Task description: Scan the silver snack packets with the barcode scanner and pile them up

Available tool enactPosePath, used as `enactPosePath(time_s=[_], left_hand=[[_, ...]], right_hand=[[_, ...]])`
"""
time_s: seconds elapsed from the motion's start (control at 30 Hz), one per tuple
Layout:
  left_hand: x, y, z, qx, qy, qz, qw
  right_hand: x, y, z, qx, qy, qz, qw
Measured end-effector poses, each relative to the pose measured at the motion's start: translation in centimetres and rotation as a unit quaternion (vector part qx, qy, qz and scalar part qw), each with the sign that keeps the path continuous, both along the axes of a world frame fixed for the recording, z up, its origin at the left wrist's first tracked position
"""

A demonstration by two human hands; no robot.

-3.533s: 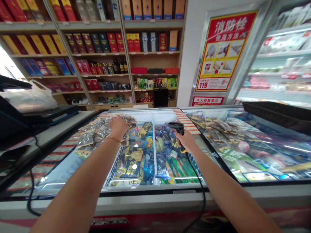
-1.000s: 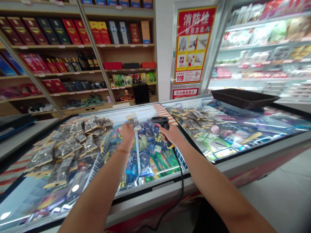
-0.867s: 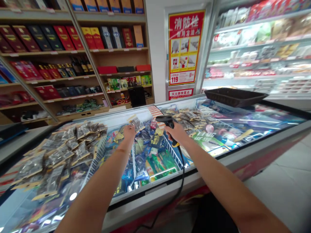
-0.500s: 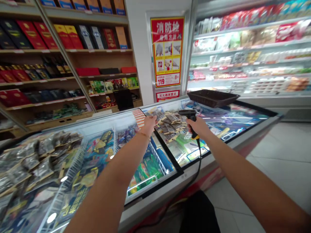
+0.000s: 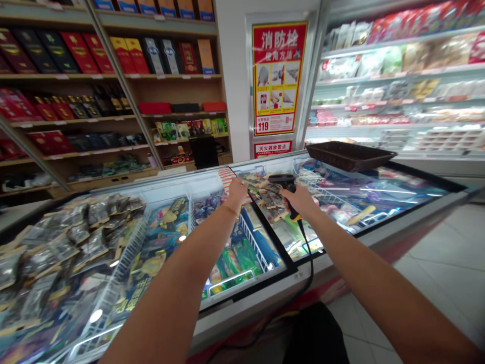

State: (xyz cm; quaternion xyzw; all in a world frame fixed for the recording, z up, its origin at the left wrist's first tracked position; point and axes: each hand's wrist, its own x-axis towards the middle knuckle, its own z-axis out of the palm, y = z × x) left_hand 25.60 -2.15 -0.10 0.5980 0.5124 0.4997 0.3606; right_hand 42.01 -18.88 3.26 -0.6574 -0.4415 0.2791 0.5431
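Observation:
My right hand (image 5: pixel 298 199) is wrapped round the grip of a black handheld barcode scanner (image 5: pixel 282 179), whose head points left. A black cord (image 5: pixel 306 240) runs down from its yellow-trimmed handle. My left hand (image 5: pixel 237 189) reaches out over the chest freezer with its fingers closed. What they hold, if anything, is hard to make out; small packets lie right by the fingertips. Between and under my hands, a pile of small flat packets with brown cards (image 5: pixel 271 194) lies on the freezer's glass.
More carded packets (image 5: pixel 89 227) are spread over the glass at left. A dark brown tray (image 5: pixel 350 156) sits on the freezer's far right. Wire baskets of frozen bags (image 5: pixel 237 260) show below the glass. Shelves of boxes (image 5: pixel 166 55) and a lit chiller (image 5: pixel 397 96) stand behind.
The view has turned slightly left. My right hand and the scanner have moved left, nearer my left hand. My left hand stays over the edge of the packet pile, fingers still closed.

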Motion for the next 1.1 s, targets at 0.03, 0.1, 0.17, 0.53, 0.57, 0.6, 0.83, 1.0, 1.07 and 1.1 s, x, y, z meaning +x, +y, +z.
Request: enactPosePath(time_s=[0.03, 0.1, 0.17, 0.53, 0.57, 0.6, 0.83, 1.0, 1.07, 1.1], left_hand=[[-2.1, -0.2, 0.0, 0.011, 0.024, 0.012, 1.0], [-6.5, -0.9, -0.1, 0.028, 0.065, 0.038, 0.997], [-11.1, -1.7, -0.1, 0.046, 0.127, 0.066, 0.989], [-33.5, -4.9, 3.5, 0.032, 0.417, 0.305, 0.856], [-35.0, -5.0, 3.6, 0.024, 0.425, 0.328, 0.843], [-36.3, -5.0, 3.7, 0.017, 0.428, 0.348, 0.834], [-40.3, -4.0, 3.4, -0.027, 0.447, 0.379, 0.809], [-39.8, -3.4, 3.4, -0.045, 0.443, 0.39, 0.806], [-39.8, -3.0, 3.4, -0.053, 0.42, 0.398, 0.814], [-39.9, -2.7, 3.4, -0.062, 0.41, 0.398, 0.819]], right_hand=[[-1.3, 0.2, 0.2, -0.001, -0.002, 0.012, 1.0], [-4.1, 0.7, 0.4, 0.0, 0.002, 0.039, 0.999], [-7.0, 1.3, 0.5, 0.007, 0.016, 0.063, 0.998], [-21.4, 4.1, -1.1, 0.03, 0.119, 0.168, 0.978], [-21.9, 4.1, -1.6, 0.033, 0.12, 0.166, 0.978], [-22.2, 4.2, -2.2, 0.035, 0.112, 0.162, 0.98], [-20.9, 4.5, -4.8, 0.037, 0.121, 0.16, 0.979], [-20.7, 4.3, -4.4, 0.029, 0.139, 0.151, 0.978], [-20.9, 4.1, -4.2, 0.025, 0.135, 0.15, 0.979], [-21.0, 4.0, -4.2, 0.024, 0.133, 0.15, 0.979]])
